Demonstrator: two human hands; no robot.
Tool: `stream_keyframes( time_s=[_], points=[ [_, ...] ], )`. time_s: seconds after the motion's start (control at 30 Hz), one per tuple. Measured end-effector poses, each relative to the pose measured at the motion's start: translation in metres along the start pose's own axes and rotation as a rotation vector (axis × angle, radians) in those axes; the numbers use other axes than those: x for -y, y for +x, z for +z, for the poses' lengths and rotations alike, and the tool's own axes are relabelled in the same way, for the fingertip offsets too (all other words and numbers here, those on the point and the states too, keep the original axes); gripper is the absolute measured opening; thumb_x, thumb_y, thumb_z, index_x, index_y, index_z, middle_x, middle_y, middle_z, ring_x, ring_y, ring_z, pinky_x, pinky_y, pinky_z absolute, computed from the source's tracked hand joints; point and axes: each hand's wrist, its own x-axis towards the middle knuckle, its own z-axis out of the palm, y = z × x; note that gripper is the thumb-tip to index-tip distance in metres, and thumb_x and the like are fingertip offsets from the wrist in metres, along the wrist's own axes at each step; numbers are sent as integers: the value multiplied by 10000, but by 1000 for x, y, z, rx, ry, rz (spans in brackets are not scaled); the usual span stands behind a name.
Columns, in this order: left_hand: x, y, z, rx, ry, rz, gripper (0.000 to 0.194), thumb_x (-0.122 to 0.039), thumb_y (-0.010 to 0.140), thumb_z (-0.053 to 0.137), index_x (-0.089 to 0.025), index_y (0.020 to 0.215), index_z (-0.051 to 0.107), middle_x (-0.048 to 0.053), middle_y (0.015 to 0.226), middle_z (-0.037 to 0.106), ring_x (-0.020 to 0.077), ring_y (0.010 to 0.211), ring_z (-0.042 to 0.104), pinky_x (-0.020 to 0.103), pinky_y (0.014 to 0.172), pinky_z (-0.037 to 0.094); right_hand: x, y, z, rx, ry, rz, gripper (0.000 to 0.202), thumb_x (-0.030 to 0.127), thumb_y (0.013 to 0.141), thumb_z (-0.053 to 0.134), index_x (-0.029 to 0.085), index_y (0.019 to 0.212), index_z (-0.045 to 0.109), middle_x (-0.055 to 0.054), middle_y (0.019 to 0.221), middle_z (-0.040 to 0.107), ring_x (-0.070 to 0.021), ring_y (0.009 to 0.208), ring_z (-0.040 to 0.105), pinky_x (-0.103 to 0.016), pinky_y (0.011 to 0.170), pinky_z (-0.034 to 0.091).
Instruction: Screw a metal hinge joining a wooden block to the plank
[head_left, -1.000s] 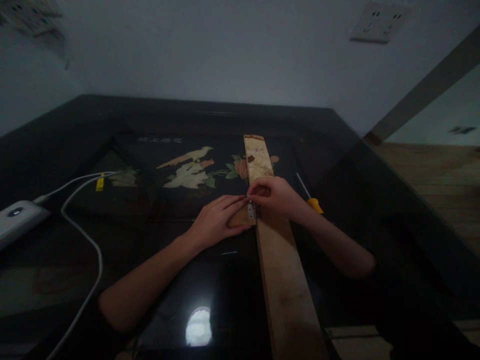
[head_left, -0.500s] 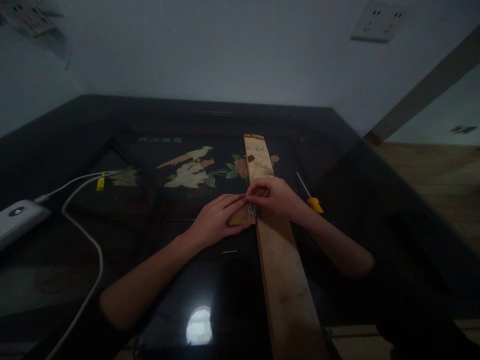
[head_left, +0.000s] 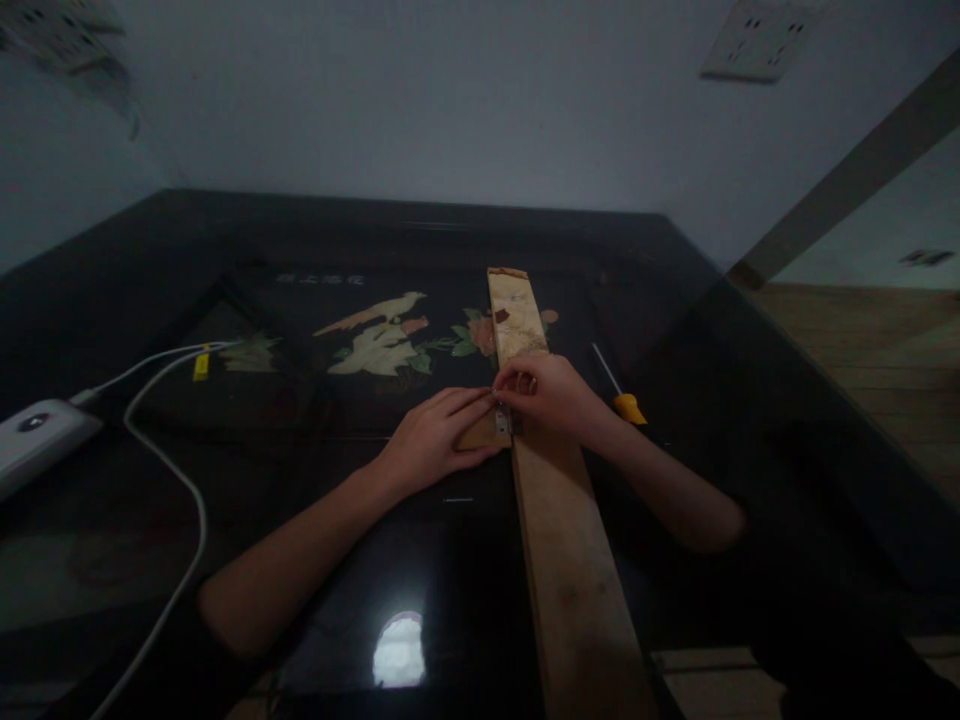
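A long wooden board (head_left: 574,540) lies on the dark glossy table (head_left: 360,600), running from the front edge toward the back. Against its left side sits a small wooden piece (head_left: 476,435), held between the thumb and fingers of my left hand (head_left: 431,440). A small metal hinge (head_left: 503,422) spans the joint between the two. My right hand (head_left: 544,390) is over the board with thumb and index finger pinched at the hinge's far end; what they pinch is too small to make out.
A screwdriver with a yellow handle (head_left: 629,408) lies right of the board. One thin screw or nail (head_left: 458,499) rests left of it. At the far left are a white power strip (head_left: 45,435) and white cables (head_left: 191,485) with a yellow tag (head_left: 201,363).
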Motion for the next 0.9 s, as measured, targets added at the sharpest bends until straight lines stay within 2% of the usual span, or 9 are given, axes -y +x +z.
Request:
stream_keyframes(
  time_s=[0.37,0.67,0.8,0.9],
  points=[
    [0,0,0,20,-17,-8,516,-425,833,609,-196,1283,501,122,1277,564,262,1158,535,431,917,509,-1,0,-1,21,-79,-15,93,258,771,641,180,820,651,-14,788,605,-116,734,510,-242,651,337],
    [0,0,-1,38,1,-9,523,-415,828,616,-198,1289,500,117,1290,555,266,1155,535,417,921,510,3,-2,-1,44,-135,-17,75,243,785,607,193,841,609,2,759,571,-104,676,474,-240,615,296],
    [0,-1,-1,38,1,-7,521,-419,833,610,-194,1290,503,113,1308,547,259,1162,533,404,940,501,8,-10,-16,-2,-152,3,153,295,796,614,191,908,609,-18,830,594,-115,703,498,-243,638,334],
    [1,-1,-1,42,-6,-19,517,-434,844,593,-193,1292,501,105,1318,545,248,1173,527,410,953,491,2,-35,-35,-81,-174,27,172,301,817,595,184,944,596,-32,851,595,-129,715,522,-258,670,391]
  ],
)
